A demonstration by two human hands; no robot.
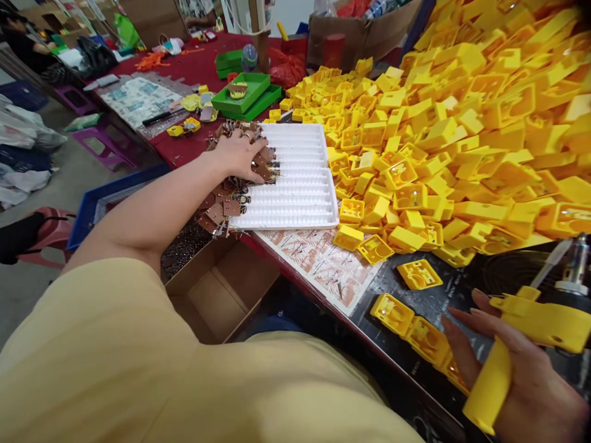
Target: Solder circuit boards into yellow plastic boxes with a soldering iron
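My left hand (pixel 241 155) reaches across onto a pile of brown circuit boards (pixel 217 208) with thin wires at the near end of a white ridged tray (pixel 305 178). Its fingers are spread and rest on the boards; whether one is pinched is not visible. At the lower right, my right hand (pixel 530 375) is around the handle of a yellow hot glue gun (pixel 545 320), a translucent stick at its end. Beside these fingers, open yellow plastic cases (pixel 427 338) lie in a row on the black mat (pixel 364 332). Another yellow case (pixel 419 274) lies just beyond.
A large heap of yellow cases (pixel 443 135) fills the right side. Green trays (pixel 247 95) stand behind the white tray. Below the table edge is a cardboard box (pixel 221 289), with a blue crate (pixel 106 197) at left. A person (pixel 28 43) sits far left.
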